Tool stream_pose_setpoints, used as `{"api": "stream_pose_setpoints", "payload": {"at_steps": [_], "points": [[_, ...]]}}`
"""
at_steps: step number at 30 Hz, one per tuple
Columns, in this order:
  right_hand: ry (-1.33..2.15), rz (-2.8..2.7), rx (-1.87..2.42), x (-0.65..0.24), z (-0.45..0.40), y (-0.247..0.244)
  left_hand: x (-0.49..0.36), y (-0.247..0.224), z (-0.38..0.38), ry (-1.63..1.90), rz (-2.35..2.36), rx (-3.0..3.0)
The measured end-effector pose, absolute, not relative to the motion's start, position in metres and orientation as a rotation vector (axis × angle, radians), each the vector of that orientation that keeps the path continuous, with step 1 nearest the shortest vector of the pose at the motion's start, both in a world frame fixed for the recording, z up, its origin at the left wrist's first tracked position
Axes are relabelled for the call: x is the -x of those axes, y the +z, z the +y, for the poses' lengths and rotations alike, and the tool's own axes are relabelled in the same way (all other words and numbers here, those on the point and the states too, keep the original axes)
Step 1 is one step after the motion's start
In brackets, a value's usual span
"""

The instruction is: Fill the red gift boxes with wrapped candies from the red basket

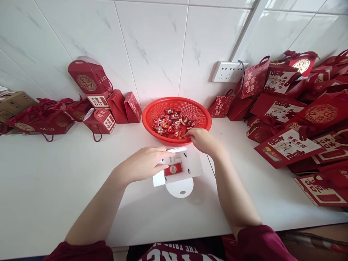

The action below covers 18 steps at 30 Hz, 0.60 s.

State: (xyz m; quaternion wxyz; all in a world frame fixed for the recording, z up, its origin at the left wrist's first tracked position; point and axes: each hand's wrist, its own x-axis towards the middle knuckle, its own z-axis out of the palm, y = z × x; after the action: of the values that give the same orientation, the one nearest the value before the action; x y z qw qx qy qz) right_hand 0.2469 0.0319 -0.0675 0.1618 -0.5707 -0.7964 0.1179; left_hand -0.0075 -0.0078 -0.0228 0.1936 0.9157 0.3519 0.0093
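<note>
A small white-lined gift box (195, 165) stands opened on the table with its flaps spread out, and a red packet (174, 169) lies inside. My left hand (144, 163) grips the box at its left side, thumb over the opening and fingers along the back flap. Just behind the box is a red plastic basket (148, 121) with a pile of red wrapped candies (170, 123). My right hand (202, 139) reaches over the front right of its rim, with curled fingers closed at the candies. Its fingertips are partly hidden.
Red gift boxes (99, 121) and ribboned bags (46, 119) stand along the wall on the left, with a cardboard box (16, 103) beyond. Many red gift bags (290, 143) are heaped on the right. A power strip (227, 71) is fixed to the tiled wall.
</note>
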Motion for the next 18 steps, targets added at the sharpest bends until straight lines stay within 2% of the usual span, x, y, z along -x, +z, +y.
{"api": "stream_pose_setpoints", "payload": {"at_steps": [4,11,15,18], "points": [[0.362,-2.285,1.647,-0.248,0.032,-0.068,0.006,-0.016,-0.013,0.154,0.951,-2.687],[0.38,-2.211,1.62,-0.245,0.022,-0.057,0.009,-0.017,-0.011,0.119,0.969,-2.669],[0.38,-2.064,1.378,-0.245,-0.006,-0.029,0.012,-0.023,-0.007,0.072,0.987,-2.622],[0.581,-2.154,1.095,-0.239,-0.027,-0.013,0.013,-0.027,-0.004,0.081,0.984,-2.619]]}}
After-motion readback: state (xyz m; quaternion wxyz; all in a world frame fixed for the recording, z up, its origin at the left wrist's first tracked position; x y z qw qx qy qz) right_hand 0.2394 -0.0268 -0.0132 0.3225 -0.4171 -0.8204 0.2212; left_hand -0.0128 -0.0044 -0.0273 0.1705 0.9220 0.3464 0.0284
